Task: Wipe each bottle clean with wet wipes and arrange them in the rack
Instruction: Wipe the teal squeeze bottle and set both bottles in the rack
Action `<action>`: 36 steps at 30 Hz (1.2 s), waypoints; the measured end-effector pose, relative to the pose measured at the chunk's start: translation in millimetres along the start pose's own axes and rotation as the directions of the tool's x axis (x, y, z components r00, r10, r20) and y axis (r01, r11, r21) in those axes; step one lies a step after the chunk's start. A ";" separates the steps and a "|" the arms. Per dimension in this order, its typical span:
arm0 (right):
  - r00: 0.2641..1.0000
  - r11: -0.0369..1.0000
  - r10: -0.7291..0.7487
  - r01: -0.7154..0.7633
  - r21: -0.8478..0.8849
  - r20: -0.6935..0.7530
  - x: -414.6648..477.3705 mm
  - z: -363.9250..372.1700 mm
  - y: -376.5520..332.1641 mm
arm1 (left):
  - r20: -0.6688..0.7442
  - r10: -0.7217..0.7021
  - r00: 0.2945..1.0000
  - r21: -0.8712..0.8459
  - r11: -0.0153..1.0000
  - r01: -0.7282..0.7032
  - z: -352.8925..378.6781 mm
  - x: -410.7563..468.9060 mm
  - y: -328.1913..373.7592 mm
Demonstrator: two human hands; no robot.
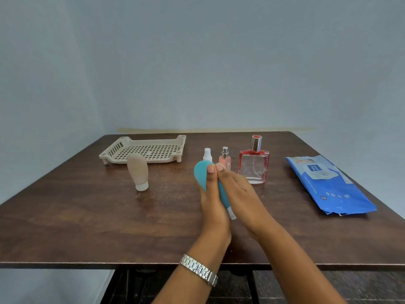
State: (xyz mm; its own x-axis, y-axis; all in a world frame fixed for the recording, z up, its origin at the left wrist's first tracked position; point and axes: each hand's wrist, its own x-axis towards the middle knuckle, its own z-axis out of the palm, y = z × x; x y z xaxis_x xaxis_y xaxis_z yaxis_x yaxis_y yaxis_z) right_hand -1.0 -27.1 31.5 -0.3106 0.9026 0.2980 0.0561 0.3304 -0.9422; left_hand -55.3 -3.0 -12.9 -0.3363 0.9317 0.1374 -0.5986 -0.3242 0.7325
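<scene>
**While we're holding the teal bottle, the rest is sitting on the table**

Since there's just the head view, we're going through it left to right.

We're looking down at a dark wooden table (pixel 87 216). Our left hand (pixel 211 194), the one wearing the metal watch (pixel 199 269), is gripping the teal bottle (pixel 200 174) from its left side, thumb lying on the front. Our right hand (pixel 238 191) is holding the same bottle from the other side, its thumb pressing right next to the left one. We're keeping the bottle raised off the table and tilted, with its white cap (pixel 231 213) pointing down toward us. We can't tell where the other fingers are sitting behind it.

A beige rack (pixel 153 141) is sitting at the far left with nothing in it. Just in front of it, the beige bottle (pixel 137 171) is standing upside down on its cap. Behind our hands, a white spray bottle (pixel 207 154), a pink spray bottle (pixel 225 160) and a square glass bottle (pixel 254 165) with red edges are standing in a row. Well off to the right, the blue pack of wet wipes (pixel 328 187) is lying flat.
</scene>
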 end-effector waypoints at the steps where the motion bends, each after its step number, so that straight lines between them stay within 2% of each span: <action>1: 1.000 1.000 -0.006 0.006 -0.010 -0.004 -1.0 -1.2 -0.7 | -0.044 0.048 0.998 -0.008 0.999 -0.048 0.7 -1.1 0.9; 3: 1.000 1.000 -0.001 0.001 0.000 -0.004 -2.8 -4.3 -1.9 | -0.087 0.216 0.973 0.118 0.972 -0.205 5.9 -7.4 7.5; 4: 1.000 1.000 0.014 -0.014 0.008 -0.009 -3.7 -6.0 -2.7 | -0.068 0.247 0.967 0.152 0.960 -0.235 8.4 -10.3 10.9; 6: 0.999 0.999 0.043 -0.043 0.010 -0.014 -5.3 -9.6 -4.2 | -0.063 0.225 0.972 0.187 0.960 -0.210 12.8 -15.8 12.4; 9: 0.999 0.996 0.050 -0.050 -0.074 -0.005 -4.9 -13.7 -2.7 | -0.106 0.229 0.968 0.279 0.941 -0.192 14.3 -20.2 11.2; 15: 0.993 0.938 -0.067 0.031 -0.345 -0.093 -9.3 -20.7 1.1 | -0.099 0.329 0.939 0.383 0.884 -0.270 11.3 -20.6 5.5; 19: 0.976 0.783 -0.159 0.034 -0.621 -0.147 -12.9 -24.1 1.2 | -0.069 0.382 0.922 0.384 0.863 -0.328 10.1 -21.3 3.9; 23: 0.904 0.561 -0.383 0.065 -0.825 -0.189 -12.0 -30.6 7.9 | -0.032 0.386 0.922 0.425 0.840 -0.337 8.6 -22.6 4.4; 27: 0.777 0.506 -0.573 0.085 -0.859 -0.261 -10.4 -34.1 15.8 | 0.041 0.395 0.918 0.485 0.795 -0.364 10.3 -22.1 9.0; 29: 0.752 0.486 -0.603 0.081 -0.870 -0.266 -10.0 -36.2 18.8 | 0.065 0.395 0.916 0.501 0.781 -0.372 10.4 -21.8 9.6; 33: 0.737 0.492 -0.621 0.102 -0.865 -0.266 -9.4 -39.4 24.2 | 0.119 0.342 0.932 0.550 0.759 -0.348 8.5 -18.4 12.3; 36: 0.792 0.561 -0.557 0.139 -0.816 -0.248 -5.4 -38.9 29.8 | 0.148 0.288 0.946 0.575 0.753 -0.319 3.5 -14.6 14.7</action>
State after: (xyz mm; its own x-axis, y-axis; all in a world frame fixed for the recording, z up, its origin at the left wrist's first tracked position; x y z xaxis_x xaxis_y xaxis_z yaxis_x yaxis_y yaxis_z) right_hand 39.2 -11.3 7.9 -0.0419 0.5995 0.7992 0.7627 0.5360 -0.3620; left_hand -56.7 -20.7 -1.8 -0.3836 0.8121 0.4398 0.0750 -0.4472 0.8913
